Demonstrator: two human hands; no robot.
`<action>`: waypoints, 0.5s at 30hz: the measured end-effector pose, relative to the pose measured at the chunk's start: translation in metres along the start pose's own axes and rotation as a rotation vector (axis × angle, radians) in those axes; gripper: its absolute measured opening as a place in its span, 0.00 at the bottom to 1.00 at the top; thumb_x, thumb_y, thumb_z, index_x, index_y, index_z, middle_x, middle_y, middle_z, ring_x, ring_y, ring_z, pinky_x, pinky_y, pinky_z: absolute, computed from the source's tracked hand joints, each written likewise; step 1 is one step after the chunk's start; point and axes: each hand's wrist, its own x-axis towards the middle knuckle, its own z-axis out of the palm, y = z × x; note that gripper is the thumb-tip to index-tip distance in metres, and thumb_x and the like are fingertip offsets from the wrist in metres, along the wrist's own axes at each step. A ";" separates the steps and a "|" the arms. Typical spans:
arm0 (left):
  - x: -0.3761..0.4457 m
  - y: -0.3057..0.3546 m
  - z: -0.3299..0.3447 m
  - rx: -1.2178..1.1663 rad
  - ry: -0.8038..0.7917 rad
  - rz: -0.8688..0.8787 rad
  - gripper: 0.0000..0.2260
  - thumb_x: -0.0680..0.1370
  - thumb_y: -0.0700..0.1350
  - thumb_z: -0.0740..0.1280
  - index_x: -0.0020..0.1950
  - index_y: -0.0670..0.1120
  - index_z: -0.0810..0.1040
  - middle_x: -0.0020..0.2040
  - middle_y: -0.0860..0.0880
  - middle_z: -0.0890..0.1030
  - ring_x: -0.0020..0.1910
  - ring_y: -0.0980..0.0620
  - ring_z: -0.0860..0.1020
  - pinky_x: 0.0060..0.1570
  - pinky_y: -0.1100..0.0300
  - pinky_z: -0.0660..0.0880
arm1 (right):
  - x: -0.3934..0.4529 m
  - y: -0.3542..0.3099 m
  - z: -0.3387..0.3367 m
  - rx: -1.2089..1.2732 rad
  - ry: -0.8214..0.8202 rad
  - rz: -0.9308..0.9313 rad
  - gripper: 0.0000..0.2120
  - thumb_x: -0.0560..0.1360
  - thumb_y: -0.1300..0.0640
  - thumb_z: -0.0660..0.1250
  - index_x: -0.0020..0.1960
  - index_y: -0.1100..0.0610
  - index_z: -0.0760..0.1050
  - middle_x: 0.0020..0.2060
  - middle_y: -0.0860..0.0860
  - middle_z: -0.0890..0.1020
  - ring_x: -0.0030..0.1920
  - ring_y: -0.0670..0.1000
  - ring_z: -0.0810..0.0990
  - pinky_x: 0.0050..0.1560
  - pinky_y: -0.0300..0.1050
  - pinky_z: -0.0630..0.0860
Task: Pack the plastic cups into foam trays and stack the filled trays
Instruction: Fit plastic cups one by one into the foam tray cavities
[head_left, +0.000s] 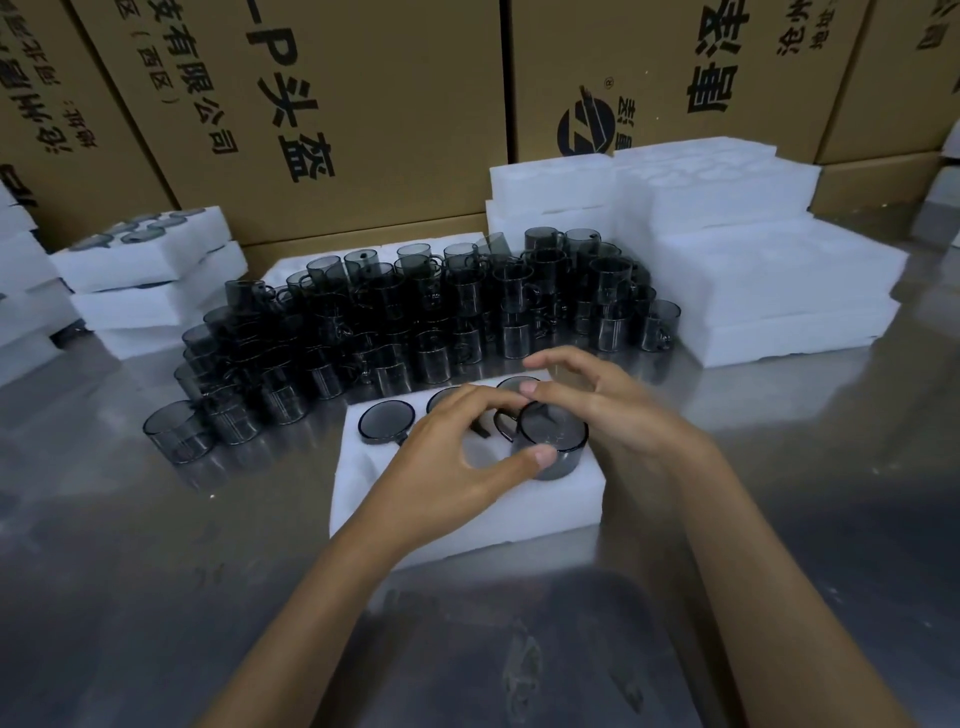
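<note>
Gripping one smoky grey translucent plastic cup (553, 447) between them, the left hand (457, 457) and right hand (613, 410) held it over a white foam tray (467, 514) on the steel surface (156, 545). Brown cardboard cartons (337, 104) behind read "头盔".

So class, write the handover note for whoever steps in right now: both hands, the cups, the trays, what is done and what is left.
Left hand: thumb and fingers around the cup in its grip.
Right hand: fingers curled over that cup's rim.
Foam tray: three cups seated in its back row; this cup is only partly into a front hole.
Done: filled trays stacked at left.
Left: loose cups behind the tray, empty trays at right.
</note>
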 end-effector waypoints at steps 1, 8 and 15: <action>0.000 0.000 0.000 0.010 0.013 -0.006 0.19 0.72 0.66 0.70 0.59 0.60 0.78 0.57 0.61 0.79 0.62 0.59 0.74 0.63 0.58 0.71 | 0.002 0.004 -0.001 -0.002 -0.005 0.019 0.18 0.69 0.39 0.75 0.58 0.36 0.78 0.61 0.38 0.78 0.61 0.38 0.77 0.64 0.41 0.72; 0.001 0.002 0.003 -0.060 0.053 -0.051 0.07 0.79 0.52 0.69 0.56 0.56 0.81 0.55 0.60 0.81 0.63 0.59 0.75 0.70 0.51 0.67 | 0.010 0.023 0.007 0.202 -0.059 0.062 0.35 0.59 0.32 0.79 0.64 0.31 0.74 0.69 0.39 0.72 0.71 0.35 0.64 0.75 0.48 0.63; 0.004 -0.001 0.003 -0.117 -0.013 -0.125 0.04 0.81 0.50 0.66 0.56 0.56 0.76 0.54 0.64 0.83 0.65 0.62 0.74 0.73 0.44 0.60 | 0.011 0.026 0.008 0.183 -0.067 0.062 0.34 0.59 0.32 0.79 0.63 0.32 0.75 0.70 0.42 0.72 0.72 0.42 0.67 0.75 0.50 0.64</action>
